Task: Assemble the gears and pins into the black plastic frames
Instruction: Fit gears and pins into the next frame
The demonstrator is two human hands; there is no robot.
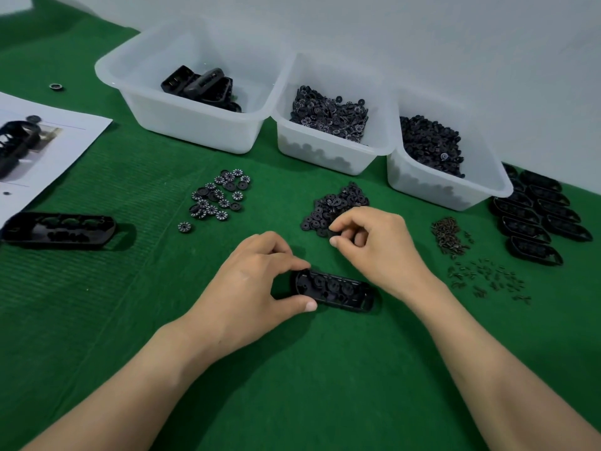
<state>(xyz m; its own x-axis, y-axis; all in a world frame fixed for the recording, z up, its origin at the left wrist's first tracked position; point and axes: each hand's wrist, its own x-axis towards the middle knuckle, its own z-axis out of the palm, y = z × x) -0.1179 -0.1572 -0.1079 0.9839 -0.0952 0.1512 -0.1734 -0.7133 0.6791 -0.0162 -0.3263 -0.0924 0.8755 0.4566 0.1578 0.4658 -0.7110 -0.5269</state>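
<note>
We take the black plastic frame for a light, stiff moulding that would skate on the green felt mat if pushed from one end only. We would therefore hold it by its long side walls near one end, leaving the open cavity free. It lies flat on the mat straight in front of the person, open side up, with several round pieces already seated inside. The plain black gears heaped just beyond it look tiny, hard and light, easy to drop or flip, and best pinched by the rim between two fingertips. The pins, heaped and scattered to the right, look finer still. The left hand comes in from the lower left, forefinger on the far wall and thumb on the near wall, clamping the frame's left end. The right hand hovers at the near edge of the heap, fingers curled, thumb and forefinger closed on what looks like one small gear.
</note>
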